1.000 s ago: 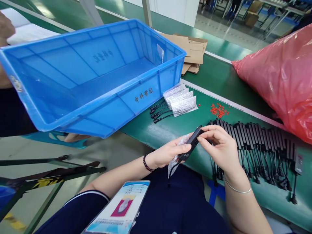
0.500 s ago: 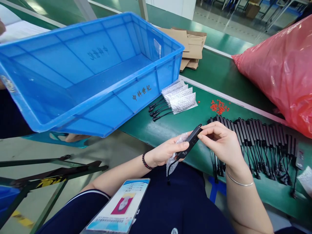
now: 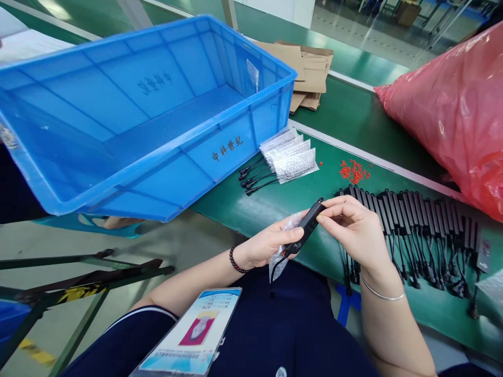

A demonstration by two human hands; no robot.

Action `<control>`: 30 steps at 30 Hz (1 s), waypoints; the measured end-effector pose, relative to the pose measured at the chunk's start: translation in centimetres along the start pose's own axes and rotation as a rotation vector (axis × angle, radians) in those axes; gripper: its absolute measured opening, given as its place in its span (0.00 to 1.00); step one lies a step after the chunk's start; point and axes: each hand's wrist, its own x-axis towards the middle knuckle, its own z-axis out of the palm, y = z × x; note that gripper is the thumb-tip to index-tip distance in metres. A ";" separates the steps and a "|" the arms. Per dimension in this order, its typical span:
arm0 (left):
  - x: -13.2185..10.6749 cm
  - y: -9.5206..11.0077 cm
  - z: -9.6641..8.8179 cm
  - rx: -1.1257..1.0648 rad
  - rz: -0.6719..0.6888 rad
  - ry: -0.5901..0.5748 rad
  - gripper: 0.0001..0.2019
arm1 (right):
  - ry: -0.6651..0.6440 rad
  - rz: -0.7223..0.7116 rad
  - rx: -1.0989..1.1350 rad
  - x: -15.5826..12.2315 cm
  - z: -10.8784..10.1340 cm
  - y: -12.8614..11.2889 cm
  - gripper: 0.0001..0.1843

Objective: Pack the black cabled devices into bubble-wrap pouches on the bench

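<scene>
A slim black electronic module [image 3: 305,234] with a short cable is held in my left hand [image 3: 275,238], tilted with its far end up to the right. My left thumb lies across the module, and a clear bubble-wrap bag [image 3: 278,264] is pressed between it and the palm. My right hand [image 3: 353,230] is closed in a pinch against the module's upper end; whatever lies between those fingertips is hidden. Several similar black modules with cables [image 3: 412,209] lie in a row to the right of my right hand. Small orange-red rings [image 3: 353,171] are scattered in a pile beyond it.
A large blue crate [image 3: 184,173] stands at the left. Beside it lie several bubble-wrapped modules [image 3: 296,162] on the green table [image 3: 236,214]. Flattened cardboard [image 3: 314,73] is behind, a full pink plastic bag [image 3: 444,104] at right. Another person's hand [image 3: 121,222] shows under the crate.
My right hand and the module's upper end have shifted very slightly left. Both hands keep the same grip. The blue crate has moved slightly in view.
</scene>
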 end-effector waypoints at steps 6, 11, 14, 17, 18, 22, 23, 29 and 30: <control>-0.1 0.0 -0.1 -0.015 0.004 -0.006 0.31 | 0.001 -0.012 -0.050 0.2 0.1 -0.2 0.02; -0.1 -0.5 -0.6 -0.051 -0.006 -0.006 0.32 | -0.010 0.002 -0.046 0.4 0.2 -0.1 0.03; 0.0 -0.6 -0.6 -0.056 0.022 -0.005 0.32 | -0.029 0.017 0.008 0.4 0.3 0.1 0.03; -0.1 -0.6 -0.4 -0.044 0.040 0.010 0.31 | -0.021 0.020 0.024 0.2 0.5 0.1 0.03; -0.1 -0.6 -0.4 -0.038 0.042 0.013 0.31 | -0.011 0.016 0.012 0.2 0.6 0.0 0.03; -0.2 -0.6 -0.5 -0.024 0.047 0.010 0.31 | 0.003 0.007 -0.030 0.2 0.7 -0.1 0.02; -0.2 -0.6 -0.6 -0.029 0.046 0.008 0.30 | 0.003 0.011 -0.030 0.2 0.7 -0.1 0.02; -0.1 -0.9 -0.9 -0.069 0.049 -0.002 0.30 | -0.010 0.047 0.058 0.2 0.7 0.1 0.03; -0.1 -0.9 -0.8 -0.068 0.058 0.003 0.30 | -0.012 0.049 0.088 0.2 0.8 0.0 0.02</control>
